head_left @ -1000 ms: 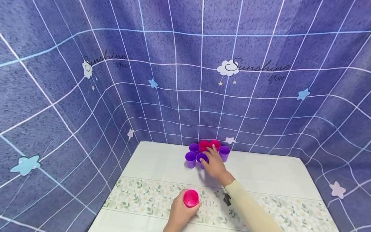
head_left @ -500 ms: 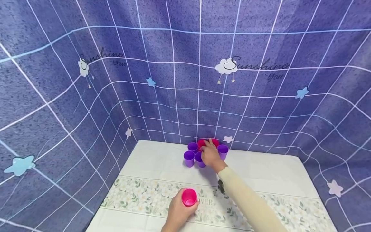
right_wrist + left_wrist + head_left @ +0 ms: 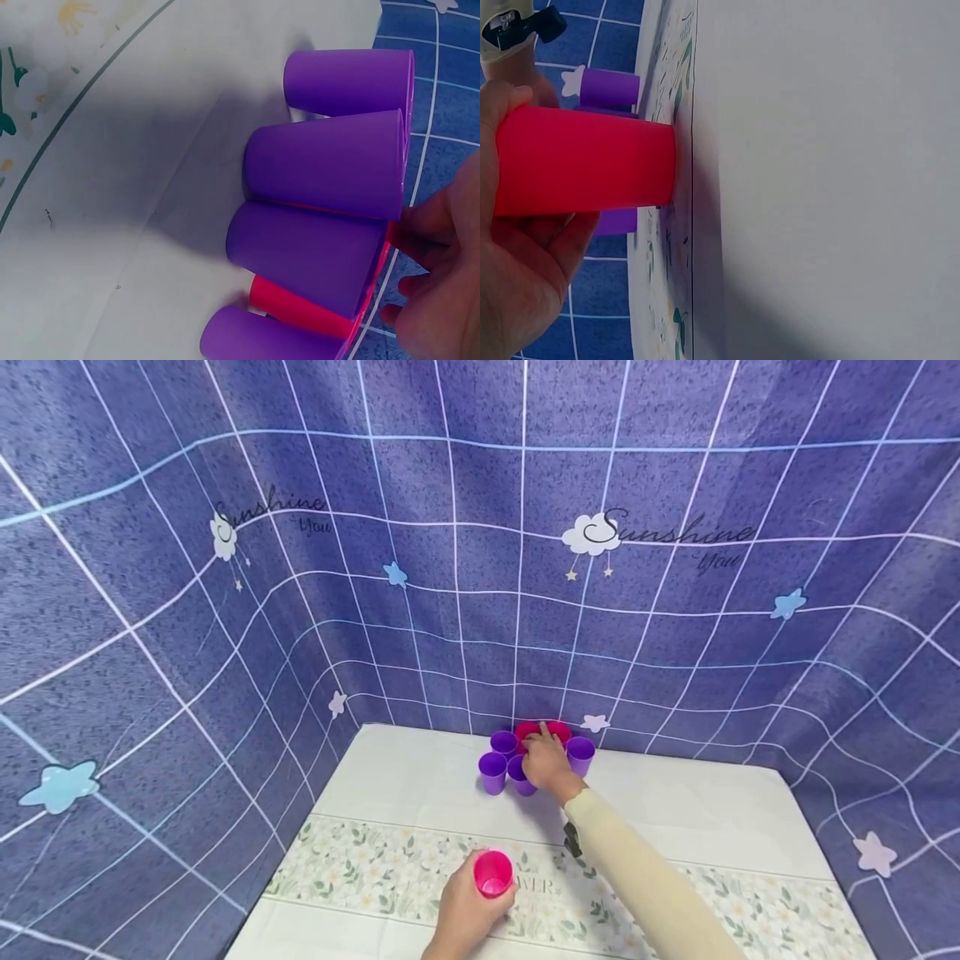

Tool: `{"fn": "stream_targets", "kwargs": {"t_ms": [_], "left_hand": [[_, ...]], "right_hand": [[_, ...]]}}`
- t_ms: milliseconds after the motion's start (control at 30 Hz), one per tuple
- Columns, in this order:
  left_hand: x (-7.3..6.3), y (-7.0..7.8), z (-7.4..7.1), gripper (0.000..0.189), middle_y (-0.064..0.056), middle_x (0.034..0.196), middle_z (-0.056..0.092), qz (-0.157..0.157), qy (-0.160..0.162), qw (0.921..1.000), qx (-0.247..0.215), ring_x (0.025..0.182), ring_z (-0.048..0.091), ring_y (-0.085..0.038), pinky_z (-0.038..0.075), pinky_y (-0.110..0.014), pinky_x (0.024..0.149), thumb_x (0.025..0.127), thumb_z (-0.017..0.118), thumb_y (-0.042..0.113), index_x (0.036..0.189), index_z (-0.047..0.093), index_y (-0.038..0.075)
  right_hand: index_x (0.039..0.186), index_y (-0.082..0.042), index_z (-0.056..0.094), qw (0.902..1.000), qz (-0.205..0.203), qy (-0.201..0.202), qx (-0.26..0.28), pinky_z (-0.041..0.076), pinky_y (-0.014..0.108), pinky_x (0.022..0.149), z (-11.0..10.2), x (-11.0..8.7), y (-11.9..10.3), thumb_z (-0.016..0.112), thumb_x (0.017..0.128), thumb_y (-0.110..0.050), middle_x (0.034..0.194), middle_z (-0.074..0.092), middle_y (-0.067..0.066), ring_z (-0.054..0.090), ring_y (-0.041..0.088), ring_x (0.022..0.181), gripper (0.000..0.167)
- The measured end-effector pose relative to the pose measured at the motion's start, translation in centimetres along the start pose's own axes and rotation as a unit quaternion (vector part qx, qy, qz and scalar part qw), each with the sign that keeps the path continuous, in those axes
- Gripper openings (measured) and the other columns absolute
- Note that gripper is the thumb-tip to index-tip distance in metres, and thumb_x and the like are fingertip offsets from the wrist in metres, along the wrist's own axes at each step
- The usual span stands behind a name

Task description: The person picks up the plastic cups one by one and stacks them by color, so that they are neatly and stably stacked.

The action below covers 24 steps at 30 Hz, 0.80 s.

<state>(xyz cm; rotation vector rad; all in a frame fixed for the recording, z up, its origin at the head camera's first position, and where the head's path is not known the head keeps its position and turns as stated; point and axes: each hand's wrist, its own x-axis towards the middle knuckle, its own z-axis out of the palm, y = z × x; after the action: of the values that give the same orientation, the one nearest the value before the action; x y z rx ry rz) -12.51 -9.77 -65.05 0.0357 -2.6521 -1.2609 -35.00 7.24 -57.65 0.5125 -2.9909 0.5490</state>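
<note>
My left hand [image 3: 467,906] grips a pinkish-red plastic cup [image 3: 492,878] near the front of the table, mouth up. In the left wrist view, the fingers and thumb wrap this cup [image 3: 585,161] by its upper part. My right hand [image 3: 547,764] reaches over a cluster of upright cups at the back, its fingertips among the rims of the red cups [image 3: 561,732]. In the right wrist view, the thumb meets the rims beside a purple cup [image 3: 307,255], with other fingertips [image 3: 391,315] over the red cup [image 3: 300,306]. I cannot tell whether they pinch a rim.
Several purple cups [image 3: 492,774] stand close around the red ones, one purple cup [image 3: 581,755] at the right end. A blue gridded curtain [image 3: 450,677] rises right behind them. The white tablecloth [image 3: 405,785] has a flowered band [image 3: 360,868] across it. A dark device [image 3: 572,841] sits at my right wrist.
My right hand has moved slightly back and left, from above the front purple cup to the red cups, its fingers drawn closer together. The left hand keeps its cup in place.
</note>
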Motion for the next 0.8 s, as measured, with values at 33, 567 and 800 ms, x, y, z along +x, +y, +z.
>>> {"fn": "stream_targets", "kwargs": {"t_ms": [33,567,800], "left_hand": [[-0.01,0.02,0.02,0.072,0.002,0.112,0.078,0.002,0.002,1.0,-0.001,0.101,0.076,-0.017,0.065,-0.036,0.088,0.073,0.094,0.041,0.134,0.065,0.015],[-0.29,-0.01,0.21,0.072,0.004,0.106,0.079,0.0,0.014,0.9998,0.01,0.096,0.075,-0.014,0.063,-0.034,0.085,0.071,0.094,0.043,0.133,0.066,0.017],[-0.21,-0.17,0.32,0.071,0.004,0.106,0.079,0.002,0.019,0.9998,0.011,0.096,0.075,-0.015,0.063,-0.036,0.085,0.072,0.094,0.042,0.133,0.066,0.017]], "right_hand": [[0.134,-0.001,0.069,1.0,0.0,0.001,0.001,0.029,0.065,0.129,-0.09,-0.01,-0.03,0.05,0.099,-0.01,0.151,0.062,0.017,0.03,0.045,0.16,0.041],[0.118,-0.004,0.077,1.0,-0.004,-0.002,0.007,0.031,0.066,0.127,0.14,-0.2,0.76,0.05,0.098,-0.007,0.149,0.064,0.015,0.034,0.045,0.159,0.034],[0.132,0.006,0.069,0.9975,-0.023,0.044,0.05,0.033,0.058,0.13,0.45,-0.06,0.96,0.055,0.095,0.0,0.151,0.06,0.02,0.035,0.044,0.158,0.04]]}}
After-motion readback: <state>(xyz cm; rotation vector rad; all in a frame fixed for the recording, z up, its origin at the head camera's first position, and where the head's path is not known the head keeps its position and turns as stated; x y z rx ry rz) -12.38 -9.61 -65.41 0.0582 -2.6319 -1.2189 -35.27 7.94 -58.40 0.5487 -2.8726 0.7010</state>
